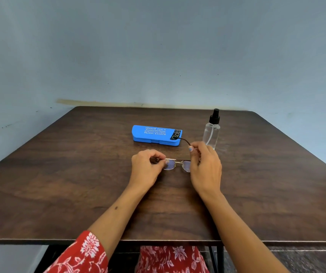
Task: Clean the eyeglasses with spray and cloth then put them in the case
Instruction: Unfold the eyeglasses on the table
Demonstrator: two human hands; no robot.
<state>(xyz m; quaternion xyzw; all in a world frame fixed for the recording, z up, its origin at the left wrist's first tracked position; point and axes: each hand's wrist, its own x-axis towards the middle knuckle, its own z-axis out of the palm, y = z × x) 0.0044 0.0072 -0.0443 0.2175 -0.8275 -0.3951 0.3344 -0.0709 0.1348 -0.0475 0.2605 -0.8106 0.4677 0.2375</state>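
A red floral sleeve (83, 251) shows at the near left edge of the dark wooden table (59, 174), and from it the bare forearm reaches in toward the middle. The left hand (145, 166) is curled closed, its fingertips pinching the left end of the eyeglasses (176, 164) at the hinge. The eyeglasses sit low over the table's centre, lenses facing the person, thin metal frame stretched between the two hands; whether the rims touch the wood I cannot tell. Behind them, farther back on the table, lies the blue case (154, 133), shut, with white lettering on its lid and a dark patch at its right end. The right hand (205, 164) grips the other end of the frame, thumb and fingers closed on the temple arm, whose dark tip curves up and back toward the case. Just behind that hand stands the clear spray bottle (211, 133), upright, with a black nozzle. No cloth is anywhere I can see.
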